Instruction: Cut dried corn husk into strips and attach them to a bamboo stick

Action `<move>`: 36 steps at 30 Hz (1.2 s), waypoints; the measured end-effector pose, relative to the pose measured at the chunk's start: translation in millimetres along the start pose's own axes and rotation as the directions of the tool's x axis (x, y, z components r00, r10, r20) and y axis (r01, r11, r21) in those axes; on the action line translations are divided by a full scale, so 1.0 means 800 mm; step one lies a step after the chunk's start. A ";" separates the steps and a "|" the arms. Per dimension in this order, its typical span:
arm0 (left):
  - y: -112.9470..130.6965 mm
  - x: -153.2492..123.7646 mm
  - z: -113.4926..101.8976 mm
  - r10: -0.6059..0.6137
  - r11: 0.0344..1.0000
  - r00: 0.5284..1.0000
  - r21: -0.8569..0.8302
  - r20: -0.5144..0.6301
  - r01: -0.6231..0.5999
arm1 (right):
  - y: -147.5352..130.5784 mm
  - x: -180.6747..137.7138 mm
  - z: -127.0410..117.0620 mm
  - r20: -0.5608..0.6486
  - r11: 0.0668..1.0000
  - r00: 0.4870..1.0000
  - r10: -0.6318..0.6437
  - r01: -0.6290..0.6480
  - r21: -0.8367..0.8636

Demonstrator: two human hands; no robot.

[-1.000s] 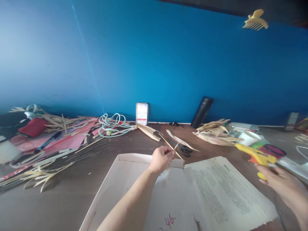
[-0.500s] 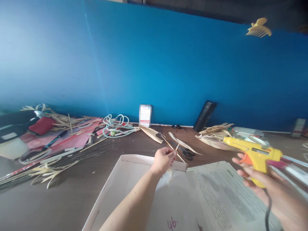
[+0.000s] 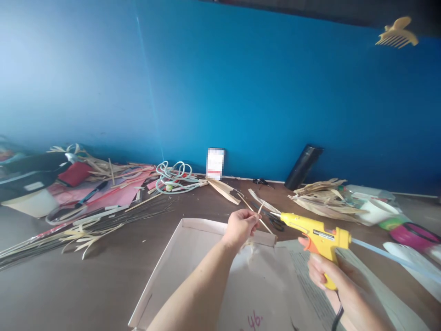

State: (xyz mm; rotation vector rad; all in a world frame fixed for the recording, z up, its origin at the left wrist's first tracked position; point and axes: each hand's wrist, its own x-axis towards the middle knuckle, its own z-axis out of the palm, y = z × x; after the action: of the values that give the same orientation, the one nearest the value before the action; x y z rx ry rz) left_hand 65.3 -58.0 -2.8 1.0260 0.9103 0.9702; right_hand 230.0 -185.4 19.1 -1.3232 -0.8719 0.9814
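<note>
My left hand (image 3: 242, 226) pinches a thin pale strip (image 3: 261, 208) whose tip points up past the fingertips. It is held above the far edge of a shallow white cardboard tray (image 3: 156, 257). In my right hand (image 3: 332, 276) is a yellow hot glue gun (image 3: 315, 234), gripped by its handle with fingers near the orange trigger. The metal nozzle points left, close to the strip but apart from it. A clear glue stick (image 3: 382, 253) sticks out of the gun's back. Under the right hand lies a printed sheet (image 3: 303, 271).
Black-handled scissors (image 3: 275, 221) and husk pieces (image 3: 223, 191) lie beyond the tray. Coiled pale cord (image 3: 174, 177), pink paper (image 3: 113, 195) and thin wires (image 3: 138, 215) spread leftward. A black cylinder (image 3: 303, 168) leans on the blue wall; a magenta tape roll (image 3: 413, 235) is at right.
My right hand has brought the glue gun leftward, so its nozzle is now near the strip. My left hand still pinches the strip. The view has shifted slightly to the left.
</note>
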 end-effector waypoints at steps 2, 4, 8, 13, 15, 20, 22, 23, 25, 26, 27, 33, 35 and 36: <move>0.001 -0.001 0.000 -0.004 1.000 1.000 0.010 0.009 0.004 | 0.005 -0.002 0.003 -0.007 0.999 1.000 0.010 -0.010 0.031; 0.001 -0.001 -0.001 0.000 1.000 1.000 0.016 0.024 0.000 | 0.008 -0.003 0.006 -0.022 0.999 0.999 0.025 -0.025 0.035; 0.001 0.000 -0.003 -0.003 1.000 0.999 0.009 0.038 0.003 | 0.010 -0.004 0.010 -0.056 0.999 0.998 0.023 -0.024 -0.026; -0.001 -0.001 -0.006 0.014 1.000 0.997 -0.026 0.072 -0.012 | 0.008 -0.007 0.016 -0.075 0.977 0.995 -0.067 0.050 -0.209; -0.001 -0.001 -0.007 0.023 0.999 0.996 -0.040 0.087 -0.020 | 0.009 -0.007 0.017 -0.087 0.941 0.990 -0.113 0.078 -0.330; 0.000 -0.002 -0.010 0.041 0.997 0.993 -0.064 0.112 -0.034 | 0.017 -0.001 0.012 -0.046 0.863 0.984 -0.170 0.126 -0.489; 0.001 -0.002 -0.010 0.045 0.997 0.991 -0.073 0.123 -0.036 | 0.018 0.001 0.010 -0.047 0.849 0.982 -0.184 0.135 -0.510; 0.002 -0.002 -0.010 0.045 0.997 0.991 -0.076 0.128 -0.036 | 0.018 0.001 0.010 -0.052 0.844 0.980 -0.193 0.139 -0.518; 0.002 -0.002 -0.010 0.044 0.996 0.990 -0.077 0.132 -0.034 | 0.015 0.001 0.012 -0.056 0.837 0.977 -0.207 0.147 -0.527; 0.002 -0.002 -0.010 0.044 0.996 0.990 -0.078 0.134 -0.034 | 0.012 0.001 0.013 -0.051 0.834 0.977 -0.207 0.148 -0.532; 0.002 -0.002 -0.010 0.046 0.996 0.990 -0.079 0.136 -0.036 | 0.009 0.001 0.014 -0.046 0.832 0.978 -0.203 0.148 -0.535; -0.001 0.000 -0.011 0.064 0.995 0.985 -0.081 0.163 -0.051 | 0.000 -0.001 0.017 -0.026 0.835 0.983 -0.184 0.142 -0.532; -0.001 0.001 -0.012 0.062 0.996 0.984 -0.079 0.169 -0.049 | 0.002 -0.001 0.016 -0.026 0.830 0.981 -0.190 0.146 -0.539; -0.001 0.001 -0.012 0.061 0.996 0.983 -0.080 0.171 -0.048 | 0.004 0.000 0.015 -0.025 0.826 0.981 -0.192 0.148 -0.544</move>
State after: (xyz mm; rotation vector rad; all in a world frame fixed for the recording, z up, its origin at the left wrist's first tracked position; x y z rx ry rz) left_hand 56.7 -55.3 -6.4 1.0580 0.6998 0.9377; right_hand 218.8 -181.2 17.1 -1.7093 -1.2417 0.5471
